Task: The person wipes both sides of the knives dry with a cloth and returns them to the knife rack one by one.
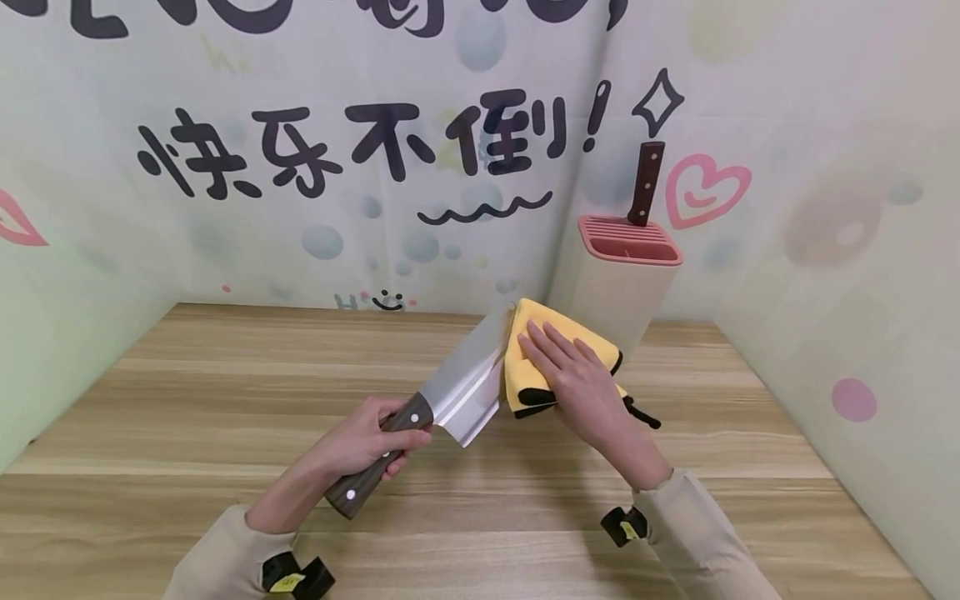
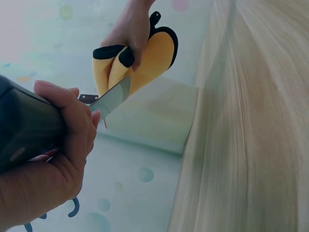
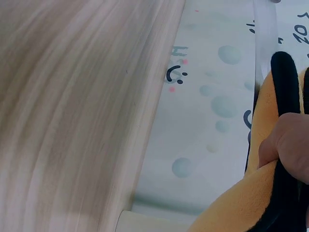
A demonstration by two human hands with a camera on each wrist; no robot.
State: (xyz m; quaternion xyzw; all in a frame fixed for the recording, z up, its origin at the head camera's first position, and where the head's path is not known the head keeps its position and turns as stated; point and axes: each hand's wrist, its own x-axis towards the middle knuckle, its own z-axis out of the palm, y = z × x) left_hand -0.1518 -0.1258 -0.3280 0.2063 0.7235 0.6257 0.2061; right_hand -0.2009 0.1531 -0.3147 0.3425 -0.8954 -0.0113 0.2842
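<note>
Left hand (image 1: 375,440) curled round a dark-handled steel cleaver (image 1: 465,371); right hand (image 1: 581,383) pinching folded yellow cloth (image 1: 527,375) at its blade edge; wood-grain tabletop (image 1: 225,392) extends leftward to printed walls (image 1: 262,250).

A plain light-beige left sleeve (image 1: 217,557) and a matching right sleeve (image 1: 696,529) are worn. A black, block-shaped left wrist unit (image 1: 278,567) and a similar right wrist unit (image 1: 612,528) are fitted, each marked in yellow.

The broad, dark-handled steel cleaver (image 1: 447,396) was left of the folded yellow cloth (image 1: 524,375), both above the wood-grained table (image 1: 225,400). The tall cream knife block (image 1: 617,292) stood far right, behind the cloth, a brown-handled knife (image 1: 647,185) in its top.
</note>
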